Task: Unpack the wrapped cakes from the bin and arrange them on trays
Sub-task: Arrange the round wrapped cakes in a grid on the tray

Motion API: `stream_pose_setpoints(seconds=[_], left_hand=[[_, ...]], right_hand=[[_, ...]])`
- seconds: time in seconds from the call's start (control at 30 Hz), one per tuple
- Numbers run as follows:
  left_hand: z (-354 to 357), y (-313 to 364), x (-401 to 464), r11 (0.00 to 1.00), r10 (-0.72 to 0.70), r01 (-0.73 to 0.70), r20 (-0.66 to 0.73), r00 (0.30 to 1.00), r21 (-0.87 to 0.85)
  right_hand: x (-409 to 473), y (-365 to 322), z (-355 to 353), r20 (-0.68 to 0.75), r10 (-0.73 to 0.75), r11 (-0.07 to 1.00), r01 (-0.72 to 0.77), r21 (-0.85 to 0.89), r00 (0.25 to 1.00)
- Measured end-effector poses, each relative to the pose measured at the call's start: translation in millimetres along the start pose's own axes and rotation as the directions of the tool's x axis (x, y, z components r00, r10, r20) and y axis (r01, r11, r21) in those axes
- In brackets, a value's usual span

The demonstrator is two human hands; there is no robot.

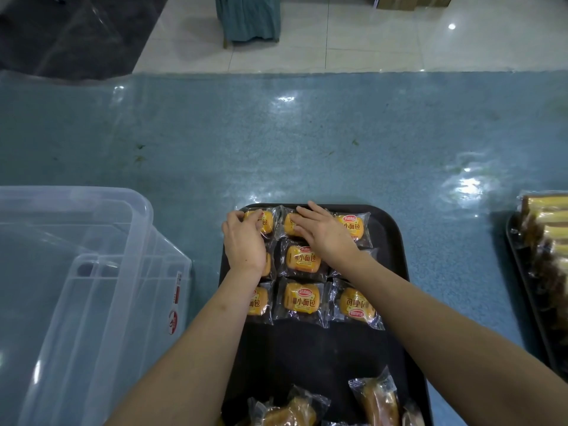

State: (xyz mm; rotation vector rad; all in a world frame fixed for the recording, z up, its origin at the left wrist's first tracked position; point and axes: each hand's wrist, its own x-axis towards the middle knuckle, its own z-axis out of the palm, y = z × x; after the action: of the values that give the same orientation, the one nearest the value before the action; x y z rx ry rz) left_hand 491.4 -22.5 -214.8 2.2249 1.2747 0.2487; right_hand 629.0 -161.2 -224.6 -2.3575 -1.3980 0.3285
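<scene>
Cakes [302,259] lie in rows on the black tray [392,238] beside the clear bin [101,272] on the worktop [307,133]. Left hand [244,241] pinches the far-left cake [266,221]; right hand [325,233] rests flat, fingers straight, on the next.

Background, as I see it from the head view: blue counter [307,142] under glossy film; beyond its far edge, pale tiled floor [384,32], a teal fabric-draped object [249,16], a dark mat [70,32] at left, a cardboard box [412,0] at top right.
</scene>
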Motion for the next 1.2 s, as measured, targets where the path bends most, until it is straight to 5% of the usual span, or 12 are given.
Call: stream_pose_setpoints(seconds=[0.17,0.37,0.53,0.67,0.9,1.07,1.2], left_hand=[[-1,0,-2,0.995,-0.035,0.037,0.025,0.999,-0.088],[-8,12,-6,0.992,0.096,-0.087,-0.099,0.990,0.096],[-7,33,-14,0.956,0.224,-0.228,0.040,0.974,0.186],[-2,38,-22,0.944,0.190,-0.210,0.101,0.977,0.256],[0,42,-26,0.900,0.180,-0.230,0.165,0.970,0.370],[-4,43,-28,0.904,0.224,-0.276,0.186,0.957,0.327],[-8,28,-17,0.946,0.231,-0.234,0.040,0.972,0.224]], right_hand=[[3,-2,1,-0.016,-0.048,0.997,0.047,-0.069,0.999],[2,-1,-6,-0.122,0.002,1.000,-0.004,-0.013,0.992],[-1,6,-14,-0.123,0.179,0.984,-0.180,0.000,0.976],[0,6,-16,0.008,0.173,0.980,-0.172,-0.096,0.985],[-2,5,-13,-0.041,0.171,0.982,-0.173,-0.076,0.984],[-2,-10,-7,0.001,0.123,0.990,-0.123,-0.068,0.992],[-1,-11,-6,0.019,0.118,0.989,-0.116,-0.095,0.993]])
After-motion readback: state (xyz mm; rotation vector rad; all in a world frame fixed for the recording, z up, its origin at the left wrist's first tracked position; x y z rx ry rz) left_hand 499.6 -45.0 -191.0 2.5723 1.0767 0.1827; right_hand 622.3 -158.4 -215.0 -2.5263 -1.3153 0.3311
